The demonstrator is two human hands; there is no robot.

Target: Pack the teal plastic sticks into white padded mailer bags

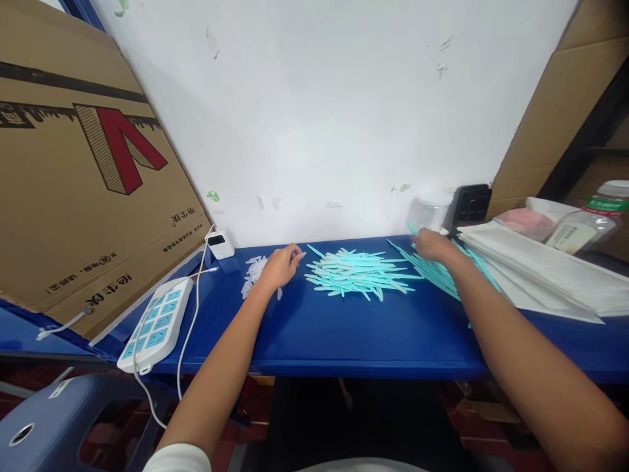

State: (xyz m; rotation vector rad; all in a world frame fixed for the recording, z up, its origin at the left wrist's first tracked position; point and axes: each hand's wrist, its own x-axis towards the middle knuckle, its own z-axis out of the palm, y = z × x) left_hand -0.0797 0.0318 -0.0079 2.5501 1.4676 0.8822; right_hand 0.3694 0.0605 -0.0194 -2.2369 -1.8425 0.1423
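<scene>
Pinching clear piece in fingers of left hand, at right edge of clear heap on bench. Apparently pinching teal stick with blurred right hand, over stick pile. Seemingly picking from both sides; probably calling next for lifting stick free.

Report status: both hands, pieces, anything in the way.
Left hand pinching small translucent piece. Right hand at right turquoise pile, grip blurred. Middle turquoise pile between hands; nothing visibly blocking.

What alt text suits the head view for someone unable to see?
A person's left hand pinches a small translucent piece beside a pale pile, while the right hand, blurred, is at turquoise sticks. A turquoise pile lies between the hands on a blue table.
</scene>
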